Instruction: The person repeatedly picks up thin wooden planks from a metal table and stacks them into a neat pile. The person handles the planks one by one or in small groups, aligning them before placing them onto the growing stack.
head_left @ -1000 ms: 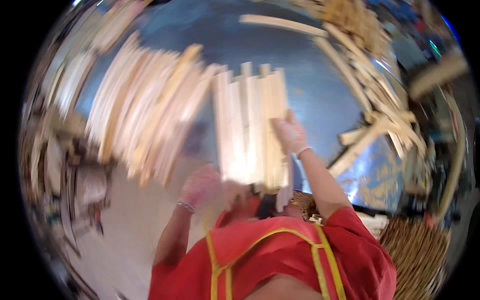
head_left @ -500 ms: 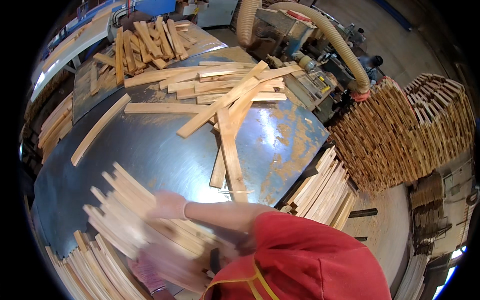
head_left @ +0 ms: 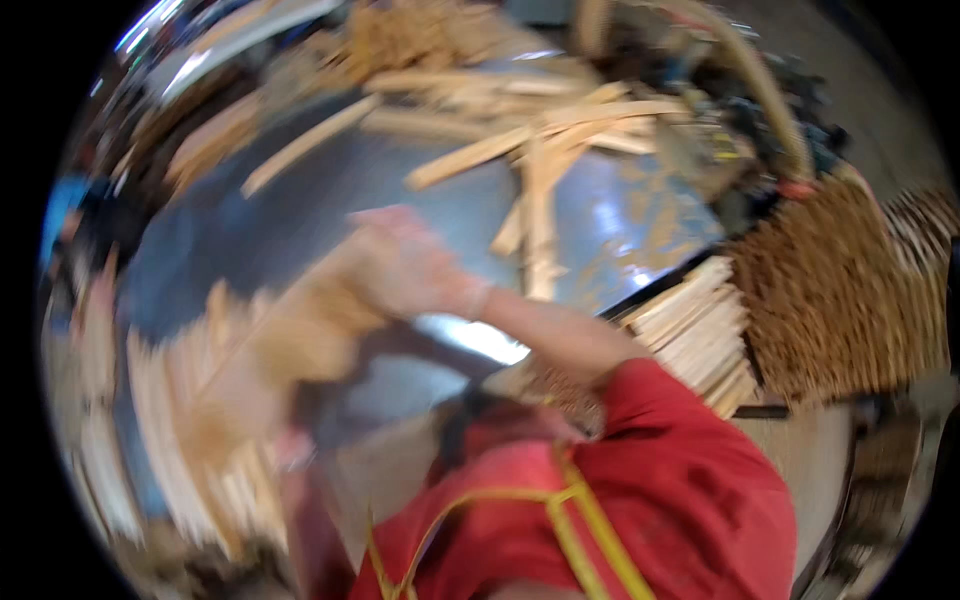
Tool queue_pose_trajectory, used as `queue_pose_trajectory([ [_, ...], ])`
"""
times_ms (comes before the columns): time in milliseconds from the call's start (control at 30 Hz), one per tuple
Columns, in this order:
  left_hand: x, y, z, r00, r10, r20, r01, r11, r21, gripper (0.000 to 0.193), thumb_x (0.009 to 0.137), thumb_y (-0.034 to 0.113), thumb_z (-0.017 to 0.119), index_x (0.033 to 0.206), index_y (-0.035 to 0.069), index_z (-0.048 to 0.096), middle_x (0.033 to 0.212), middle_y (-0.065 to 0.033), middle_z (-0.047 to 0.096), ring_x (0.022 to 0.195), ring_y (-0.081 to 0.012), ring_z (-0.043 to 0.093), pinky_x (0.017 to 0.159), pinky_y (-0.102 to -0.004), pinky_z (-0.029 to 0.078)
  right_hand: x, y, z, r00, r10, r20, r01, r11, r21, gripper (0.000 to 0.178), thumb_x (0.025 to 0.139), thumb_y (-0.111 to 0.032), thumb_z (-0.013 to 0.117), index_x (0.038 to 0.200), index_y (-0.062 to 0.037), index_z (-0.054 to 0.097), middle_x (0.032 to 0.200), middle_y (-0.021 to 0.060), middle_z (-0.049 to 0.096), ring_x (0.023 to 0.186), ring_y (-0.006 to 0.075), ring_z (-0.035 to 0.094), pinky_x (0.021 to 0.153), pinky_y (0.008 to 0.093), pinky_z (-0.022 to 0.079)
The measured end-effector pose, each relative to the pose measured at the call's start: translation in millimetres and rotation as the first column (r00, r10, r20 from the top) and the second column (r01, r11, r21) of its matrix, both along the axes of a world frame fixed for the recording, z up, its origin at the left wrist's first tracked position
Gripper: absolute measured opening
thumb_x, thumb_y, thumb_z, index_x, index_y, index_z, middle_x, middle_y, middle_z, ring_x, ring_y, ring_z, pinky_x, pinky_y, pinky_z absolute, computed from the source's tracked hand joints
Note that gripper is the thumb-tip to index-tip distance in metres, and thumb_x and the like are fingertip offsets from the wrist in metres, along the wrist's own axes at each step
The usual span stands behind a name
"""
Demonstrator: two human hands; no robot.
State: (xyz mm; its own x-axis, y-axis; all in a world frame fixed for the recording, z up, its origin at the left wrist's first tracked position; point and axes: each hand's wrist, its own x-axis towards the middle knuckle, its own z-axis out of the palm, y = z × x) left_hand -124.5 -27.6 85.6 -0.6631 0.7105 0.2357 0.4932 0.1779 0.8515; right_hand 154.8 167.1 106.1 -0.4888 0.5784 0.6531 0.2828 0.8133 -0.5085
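Note:
A bundle of pale wooden strips is between my hands, slanting down to the left and smeared by motion. My right hand, in a pinkish glove, is closed around the bundle's upper end, above the metal table. My left hand, also gloved, grips the lower side of the same strips; its fingers are heavily blurred. Just beyond the bundle, at the left, a row of wooden strips stands stacked beside the table edge. The bundle partly overlaps that row, and I cannot tell whether they touch.
Crossed wooden strips and a single strip lie on the table. More strips are stacked at its right edge. Beyond them rises a tall wood stack. A ribbed hose hangs over machinery at the far right.
My view has swung left, so the table appears shifted right and up. The bundle has moved from over the table's near edge toward the left-hand row, both hands going with it.

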Motion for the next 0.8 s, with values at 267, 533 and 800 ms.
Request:
queue_pose_trajectory([
  [267,-27,-125,-138,0.548,-0.451,-0.705,0.075,0.865,-0.495,0.041,0.105,0.018,0.060,0.144,0.004,0.062,0.146,-0.0094,0.062,0.137,-0.0259,0.054,0.116,-0.0425,0.044,26,-127,-155,0.721,0.134,0.680,0.227,0.881,-0.415,0.075,0.095,-0.035,0.068,0.159,-0.0032,0.046,0.162,0.0243,0.044,0.149,0.0407,0.043,0.120,0.0496,0.043],
  [533,-19,-117,-106,0.482,-0.789,-0.380,-0.058,0.404,-0.913,0.044,0.101,0.021,0.057,0.144,0.010,0.062,0.149,-0.0098,0.058,0.141,-0.0335,0.051,0.122,-0.0499,0.037,22,-77,-165,0.674,0.377,0.635,0.180,0.750,-0.636,0.058,0.092,-0.023,0.061,0.144,0.0008,0.057,0.132,0.0237,0.068,0.122,0.0452,0.066,0.105,0.0512,0.054],
  [800,-44,-155,-74,0.589,-0.188,-0.786,-0.394,0.782,-0.482,0.071,0.087,0.042,0.079,0.148,0.012,0.058,0.150,-0.0128,0.059,0.144,-0.0321,0.050,0.120,-0.0509,0.039,-45,-61,-106,0.844,0.409,0.348,0.244,0.285,-0.927,0.124,0.088,-0.054,0.082,0.157,0.0180,0.008,0.084,0.0155,0.068,0.060,0.0203,0.062,0.053,0.0328,0.055],
])
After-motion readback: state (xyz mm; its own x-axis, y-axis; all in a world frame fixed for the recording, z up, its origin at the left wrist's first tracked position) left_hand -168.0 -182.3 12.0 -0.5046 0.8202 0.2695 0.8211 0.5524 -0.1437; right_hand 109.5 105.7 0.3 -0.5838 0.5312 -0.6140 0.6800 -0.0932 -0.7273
